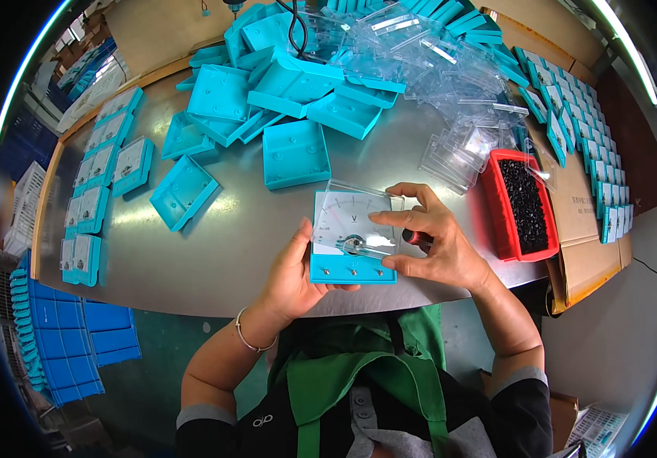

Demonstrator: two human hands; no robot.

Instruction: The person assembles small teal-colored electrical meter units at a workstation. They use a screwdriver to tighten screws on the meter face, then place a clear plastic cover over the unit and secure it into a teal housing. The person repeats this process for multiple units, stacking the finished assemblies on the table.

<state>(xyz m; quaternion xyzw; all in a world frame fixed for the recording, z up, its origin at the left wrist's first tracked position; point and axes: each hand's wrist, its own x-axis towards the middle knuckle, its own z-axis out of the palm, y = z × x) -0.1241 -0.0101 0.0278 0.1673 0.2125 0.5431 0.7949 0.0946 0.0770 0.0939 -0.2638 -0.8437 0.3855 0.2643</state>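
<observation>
Clear cover (pixel 355 210), pinched askew in my right grip (pixel 447 240), lay over the blue meter (pixel 341 263) my left grip (pixel 292 278) held; the tucked red handle (pixel 414 237) risked a slip.

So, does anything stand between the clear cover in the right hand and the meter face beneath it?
Nothing visible: the right hand holds the clear cover over the turquoise meter in the left hand; the red tool is off to the meter's right.
</observation>
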